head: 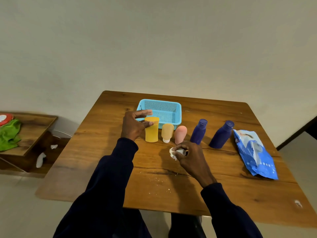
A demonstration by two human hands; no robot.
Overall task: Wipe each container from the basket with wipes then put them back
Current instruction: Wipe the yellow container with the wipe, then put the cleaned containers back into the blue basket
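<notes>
Take the blue basket (159, 111) at the far middle of the table (171, 194) as your reference.

1. Five containers stand upright in a row on the near side of the basket. The yellow container (151, 133) is at the basket's near left corner. The tan tube (167, 132) stands cap-down just beside it, in front of the basket's near wall. The pink tube (180, 134) is off the near right corner. The first dark blue bottle (199, 132) and the second dark blue bottle (221, 136) follow to the right of the basket.
2. Your left hand (133, 125) is at the basket's near left corner with its fingers spread and nearly straight. The thumb tip lies across the upper front of the yellow container, and the index finger reaches over the basket's rim. No finger curls round the container.
3. Your right hand (190, 155) is nearer you than the basket, in front of the pink tube, pinching a crumpled white wipe (173, 153) in curled fingers.
4. The wipes pack (255, 153) lies flat, well to the right of the basket.
</notes>
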